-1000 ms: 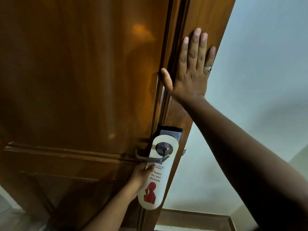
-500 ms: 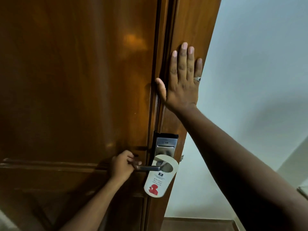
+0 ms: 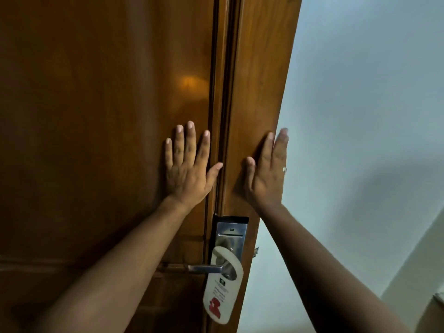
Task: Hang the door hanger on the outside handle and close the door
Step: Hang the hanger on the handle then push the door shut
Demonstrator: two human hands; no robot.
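Note:
A white door hanger (image 3: 221, 299) with a red figure hangs from the silver lever handle (image 3: 204, 268), below a metal lock plate (image 3: 230, 234). The brown wooden door (image 3: 96, 116) fills the left of the view and sits against the wooden frame (image 3: 262, 80). My left hand (image 3: 188, 169) lies flat on the door just left of its edge, fingers spread, holding nothing. My right hand (image 3: 268, 174), with a ring on one finger, rests flat on the frame, fingers together and pointing up.
A pale blue-grey wall (image 3: 360, 140) runs to the right of the frame. A light object (image 3: 438, 299) shows at the right edge, too cut off to identify.
My left hand let go of the lever handle and rose to press flat on the door. My right hand slid lower on the frame. The hanger stays on the handle.

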